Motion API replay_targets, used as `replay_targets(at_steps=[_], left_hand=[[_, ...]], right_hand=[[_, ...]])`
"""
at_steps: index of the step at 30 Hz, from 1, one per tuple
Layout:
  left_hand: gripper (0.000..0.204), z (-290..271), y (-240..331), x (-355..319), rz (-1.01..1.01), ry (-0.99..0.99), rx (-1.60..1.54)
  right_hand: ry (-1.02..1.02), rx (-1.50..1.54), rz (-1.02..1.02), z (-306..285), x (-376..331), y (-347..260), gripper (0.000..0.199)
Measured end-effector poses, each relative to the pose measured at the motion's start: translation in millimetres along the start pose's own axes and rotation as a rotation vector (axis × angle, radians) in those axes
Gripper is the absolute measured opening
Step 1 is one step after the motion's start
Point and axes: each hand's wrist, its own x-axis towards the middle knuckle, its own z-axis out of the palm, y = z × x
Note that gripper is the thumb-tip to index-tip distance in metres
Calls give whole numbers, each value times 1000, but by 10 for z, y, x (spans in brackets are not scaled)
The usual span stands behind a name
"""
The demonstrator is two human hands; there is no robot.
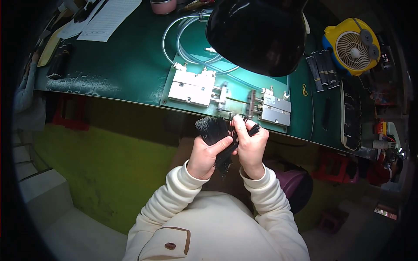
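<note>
My left hand [203, 157] is closed around a thick bundle of thin black wires [210, 129], its thumb lying across them. Pale tips show at the bundle's upper end, and loose ends hang below the palm. Close beside it, my right hand [251, 148] is closed on a smaller bunch of black wires [254, 129], with its thumb and fingertips by the table's front edge. Just beyond the hands stands a fixture with two silver pneumatic blocks, a left block [191, 88] and a right block [276, 109], whose metal jaws face each other across a gap.
A black lamp shade [259, 37] hangs over the fixture. Clear air tubes [179, 41] loop behind it. To the right are tied black wire bundles [322, 70], a yellow fan [353, 51] and a long tray [351, 115]. Papers [106, 21] and another bundle [60, 61] lie left.
</note>
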Motion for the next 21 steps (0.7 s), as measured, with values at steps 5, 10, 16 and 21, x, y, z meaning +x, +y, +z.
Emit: replay_targets(at_steps=[5,10,16,21], left_hand=[[12,-2,15,-42,1,16,-20],[15,-56,15,-67,-21,-6,-28],[14,-91,-25,-28,-25,-3,-28],[9,-24,8,-7,-38,56,-4]], right_hand=[[-58,20,-30,4,-42,-37,18],[-108,28,-48,20,-89,-66,18],[-34,4,-24,30,-51,-41,18],[9,29,-3,46,-35,-23,18]])
